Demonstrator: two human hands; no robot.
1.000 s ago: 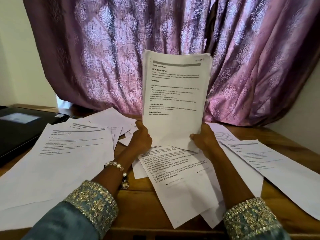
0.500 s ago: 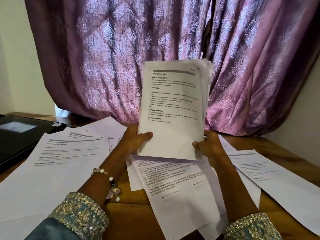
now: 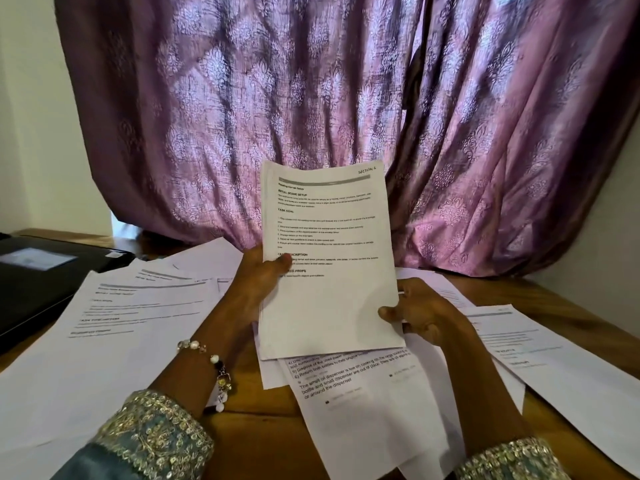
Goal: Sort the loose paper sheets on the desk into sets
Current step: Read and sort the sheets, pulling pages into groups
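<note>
Sheets (image 3: 329, 258) stand upright at centre, above the desk (image 3: 263, 424); left hand (image 3: 258, 289) pinches their edge at 9 o'clock, right hand (image 3: 419, 311) at 4. Probably light, floppy and slippery, so they're best gripped low by both edges. More papers (image 3: 114, 341) lie at 8 o'clock.

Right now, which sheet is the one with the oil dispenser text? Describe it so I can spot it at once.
Start at the purple curtain and drop to the wooden desk below it. Between the two forearms, just under the held stack, lies the sheet, tilted. Unlike its neighbours, its lines are large and end in "or around the dispenser".
</note>
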